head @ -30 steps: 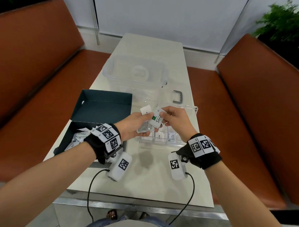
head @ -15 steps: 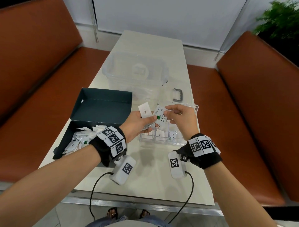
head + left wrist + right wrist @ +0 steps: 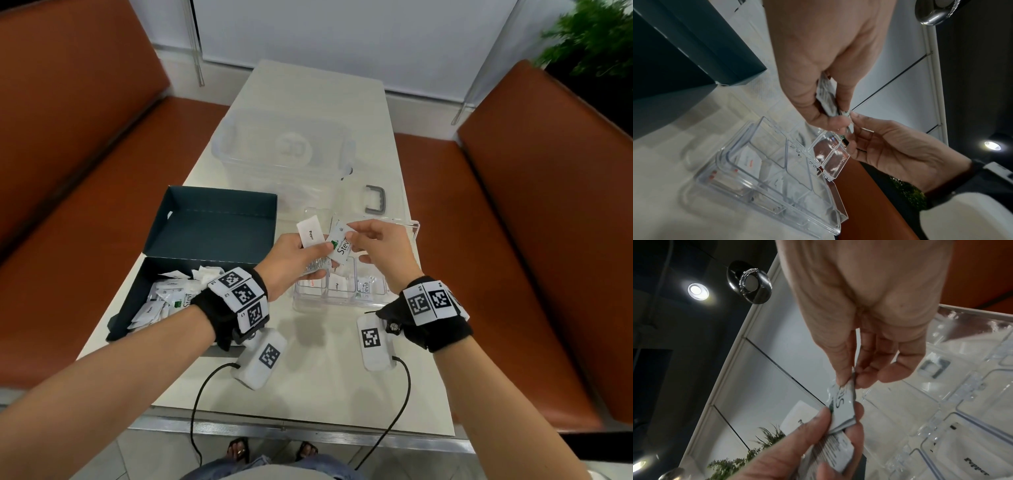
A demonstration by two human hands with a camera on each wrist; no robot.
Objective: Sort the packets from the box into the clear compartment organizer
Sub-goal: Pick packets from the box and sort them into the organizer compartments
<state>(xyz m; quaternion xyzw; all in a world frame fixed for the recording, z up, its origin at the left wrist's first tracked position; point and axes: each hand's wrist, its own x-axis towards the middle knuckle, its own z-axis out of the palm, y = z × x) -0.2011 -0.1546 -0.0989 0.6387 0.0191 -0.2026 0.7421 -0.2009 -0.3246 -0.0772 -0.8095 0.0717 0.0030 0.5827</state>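
My left hand grips a small fan of packets above the clear compartment organizer: a white pepper packet sticks up and a Stevia packet leans right. My right hand pinches the top corner of that Stevia packet between thumb and forefinger. The organizer lies on the table with its lid open; its near compartments hold a few packets. The dark box at the left holds several more white packets.
A large clear storage bin stands behind the organizer, with a grey handle on the table beside it. Brown benches flank the narrow white table. Cabled tag blocks hang below both wrists.
Both hands have risen slightly above the organizer. The right hand's fingers have shifted to the top corner of the Stevia packet, which still sits in the left hand's fan.
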